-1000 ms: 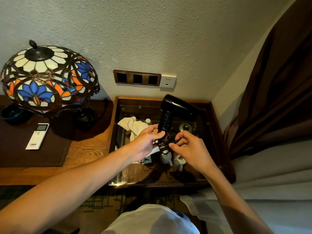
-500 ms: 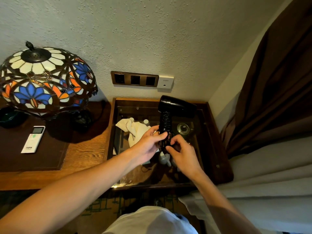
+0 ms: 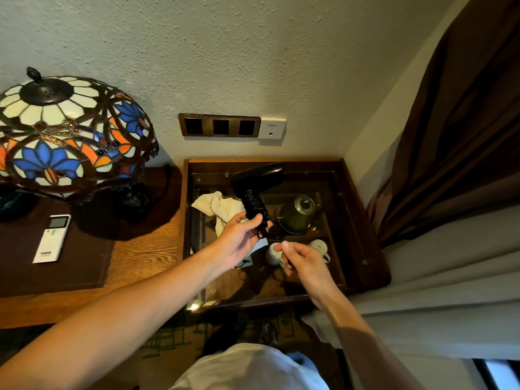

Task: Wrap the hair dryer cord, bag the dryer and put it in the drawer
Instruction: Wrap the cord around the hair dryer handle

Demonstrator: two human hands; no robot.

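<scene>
My left hand [image 3: 239, 240] grips the handle of the black hair dryer [image 3: 257, 178]. It holds the dryer upright above the glass-topped wooden cabinet [image 3: 363, 249], barrel pointing right. The black coiled cord [image 3: 254, 205] is wound tightly around the handle, and its end pokes out below my fingers. My right hand [image 3: 302, 258] hovers a little lower and to the right, apart from the dryer, fingers curled together with nothing visible in them. A cream cloth bag [image 3: 218, 206] with printed text lies crumpled on the glass, just behind my left hand.
Under the glass sit a green kettle [image 3: 299, 213] and white cups [image 3: 319, 246]. A stained-glass lamp [image 3: 64, 136] and a white remote [image 3: 52, 239] stand on the wooden desk at left. Wall sockets [image 3: 219, 126] are behind the cabinet, a brown curtain [image 3: 450, 136] and bedding at right.
My right hand has let go of the cord end and pulled back toward me and right. My left hand has tilted the dryer so its barrel leans left of where it was.
</scene>
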